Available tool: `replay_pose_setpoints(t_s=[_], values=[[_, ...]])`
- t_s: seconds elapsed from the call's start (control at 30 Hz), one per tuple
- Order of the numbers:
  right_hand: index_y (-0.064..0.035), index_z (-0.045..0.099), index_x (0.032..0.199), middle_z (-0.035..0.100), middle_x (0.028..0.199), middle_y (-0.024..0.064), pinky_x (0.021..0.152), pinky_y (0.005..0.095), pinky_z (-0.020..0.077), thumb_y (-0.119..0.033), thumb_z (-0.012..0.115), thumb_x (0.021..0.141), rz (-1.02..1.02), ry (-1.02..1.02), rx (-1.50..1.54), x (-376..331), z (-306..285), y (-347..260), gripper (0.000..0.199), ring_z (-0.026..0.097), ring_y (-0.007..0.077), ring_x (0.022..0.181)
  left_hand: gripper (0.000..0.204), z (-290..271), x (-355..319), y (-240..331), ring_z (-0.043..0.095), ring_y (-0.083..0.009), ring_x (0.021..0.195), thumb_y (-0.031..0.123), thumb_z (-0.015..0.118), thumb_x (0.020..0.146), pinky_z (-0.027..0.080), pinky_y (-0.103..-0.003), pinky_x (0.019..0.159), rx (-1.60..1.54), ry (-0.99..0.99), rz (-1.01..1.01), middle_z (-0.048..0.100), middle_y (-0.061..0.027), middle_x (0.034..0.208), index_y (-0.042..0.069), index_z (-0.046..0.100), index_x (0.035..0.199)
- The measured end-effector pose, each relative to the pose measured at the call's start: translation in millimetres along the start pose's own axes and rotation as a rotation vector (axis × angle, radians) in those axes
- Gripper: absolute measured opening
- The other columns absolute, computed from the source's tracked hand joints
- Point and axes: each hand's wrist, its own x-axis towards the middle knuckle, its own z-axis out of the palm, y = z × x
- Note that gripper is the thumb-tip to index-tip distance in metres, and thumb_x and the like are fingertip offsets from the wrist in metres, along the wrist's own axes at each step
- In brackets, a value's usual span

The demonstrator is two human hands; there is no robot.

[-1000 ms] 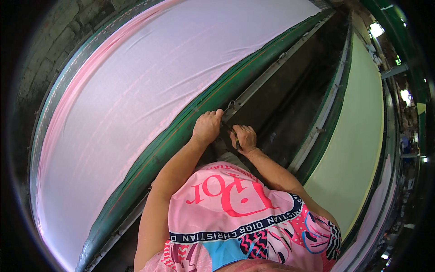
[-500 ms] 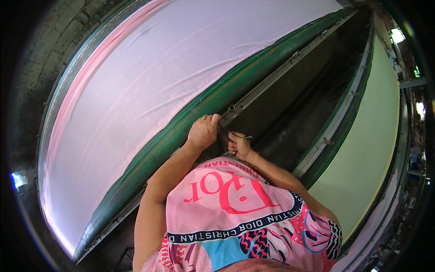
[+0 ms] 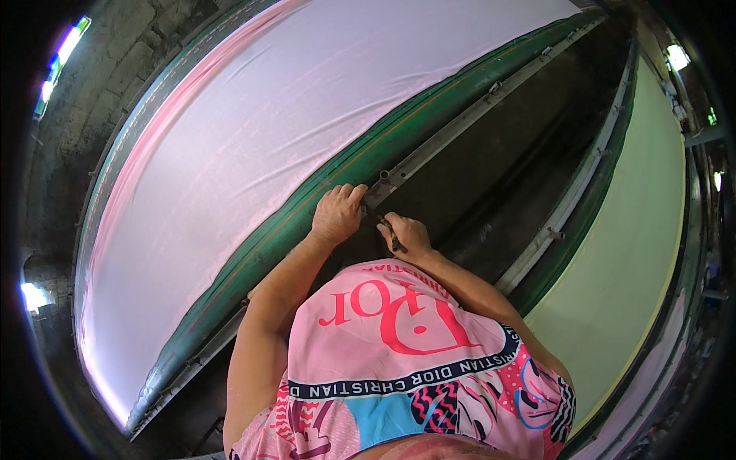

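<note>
My left hand [image 3: 340, 215] is closed at the grey metal rail [image 3: 429, 149], its fingers curled over the near edge by a small round fitting [image 3: 384, 176]. Just right of it and nearer to me, my right hand [image 3: 409, 236] grips a short, dark tool [image 3: 394, 242] with a brassy tint. Most of that tool is hidden in my fist, so its kind cannot be made out. Along the rail runs a green table edge [image 3: 360, 157], with white-pink cloth [image 3: 230, 146] spread on the table beyond it, wrinkled near the border.
A dark aisle [image 3: 491, 184] lies between the two long tables. On the right, a second rail [image 3: 529, 264] with small fittings borders a table covered in pale yellow-green cloth [image 3: 613, 291]. A bunched pink strip [image 3: 176, 88] follows the far side of the left table, before a block wall [image 3: 115, 84].
My right hand has turned, and the tool in it now points down toward me instead of out to the right. My left hand has shifted slightly left and up along the rail.
</note>
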Motion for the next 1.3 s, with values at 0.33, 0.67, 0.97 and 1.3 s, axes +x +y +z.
replay_pose_setpoints(t_s=[0.33, 0.67, 0.97, 1.3], values=[[-0.0072, 0.065, 0.1, 0.074, 0.084, 0.0182, 0.071, 0.0603, 0.0582, -0.025, 0.075, 0.105, -0.218, 0.24, -0.186, 4, 2, 0, 0.021, 0.075, 0.0465, 0.08, 0.033, 1, 2, 1, 0.073, -0.0345, 0.107, 0.012, 0.069, 0.099, 0.059, -0.049, 0.094, -0.021, -0.047, 0.003, 0.071, -0.0113, 0.109, 0.013, 0.066, 0.133], [-0.0043, 0.067, 0.093, 0.069, 0.08, 0.021, 0.067, 0.0558, 0.055, -0.025, 0.074, 0.104, 0.074, 0.308, 0.341, -2, 50, 8, 0.024, 0.071, 0.0468, 0.073, 0.031, 9, 0, 0, 0.074, -0.0368, 0.102, 0.01, 0.07, 0.099, 0.06, -0.049, 0.092, -0.049, -0.042, 0.011, 0.073, -0.0133, 0.106, 0.009, 0.065, 0.129], [-0.0115, 0.066, 0.093, 0.046, 0.066, -0.0044, 0.051, 0.0301, 0.0335, -0.028, 0.069, 0.112, 0.605, -0.146, 1.467, -5, 56, 27, 0.025, 0.041, 0.0094, 0.053, 0.029, 8, -2, 2, 0.074, -0.0346, 0.101, 0.01, 0.068, 0.099, 0.06, -0.047, 0.092, -0.049, -0.032, 0.019, 0.072, -0.0122, 0.105, 0.009, 0.065, 0.128], [-0.0121, 0.067, 0.099, 0.033, 0.064, -0.0092, 0.048, 0.0277, 0.0255, -0.041, 0.067, 0.115, 0.854, -0.544, 2.003, 5, 36, 35, 0.033, 0.03, 0.0066, 0.051, 0.034, 7, -1, -2, 0.075, -0.0352, 0.102, 0.011, 0.072, 0.097, 0.061, -0.048, 0.091, -0.046, -0.068, 0.009, 0.073, -0.0118, 0.107, 0.01, 0.064, 0.13]])
